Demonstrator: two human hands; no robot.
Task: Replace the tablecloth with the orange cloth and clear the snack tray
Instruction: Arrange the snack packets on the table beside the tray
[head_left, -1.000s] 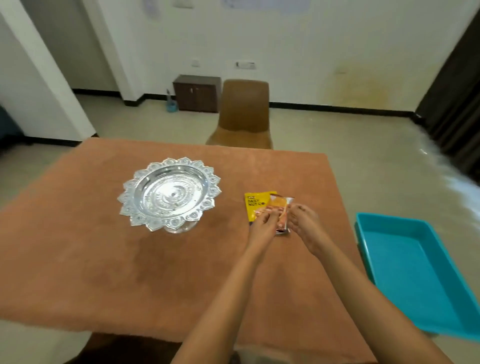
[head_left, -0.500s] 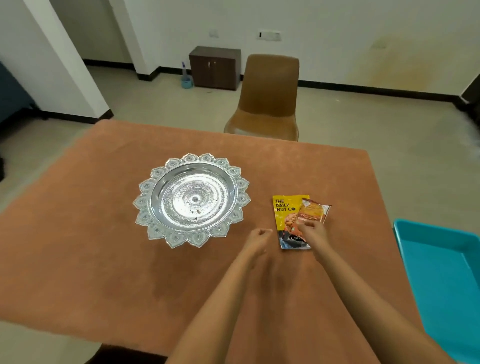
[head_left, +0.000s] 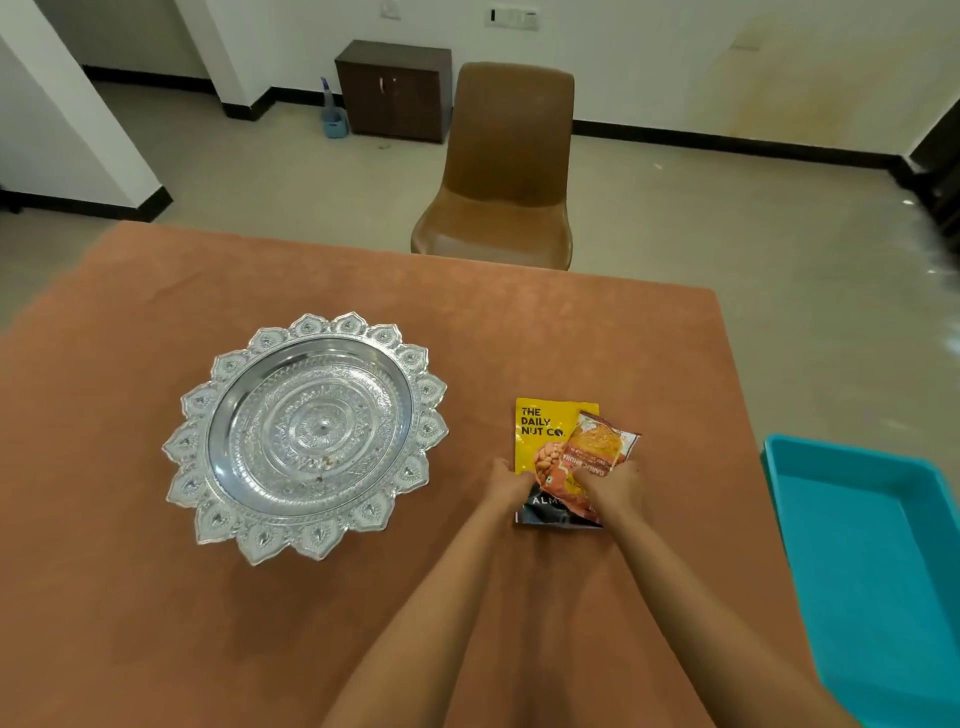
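Head view of worktop already under orange cloth (head_left: 208, 623). Against half a second ago: left hand (head_left: 511, 483) back from bare cloth to left edge of nut packet (head_left: 540, 431), fingers curled against it, actual grip not discernible; right hand (head_left: 615, 488) unmoved on small packet (head_left: 602, 441), fingers curled over its near end, apparently holding. Both packets on cloth to right of tray (head_left: 306, 436), well apart from it, between it and bin (head_left: 872, 545) beside worktop's right edge. Tray bare save a few specks. Judged meaning: cloth swap done, tray cleared, two-handed gathering of packets now in hand, probably for transfer to bin. Nut packet flat, long axis running nearly straight away from person, yellow printed end far, dark end near, lettering upright from this view. Small packet lying across its right half, long axis slanted from near-left to far-right, lettering upside down from this view, so top end probably toward person.
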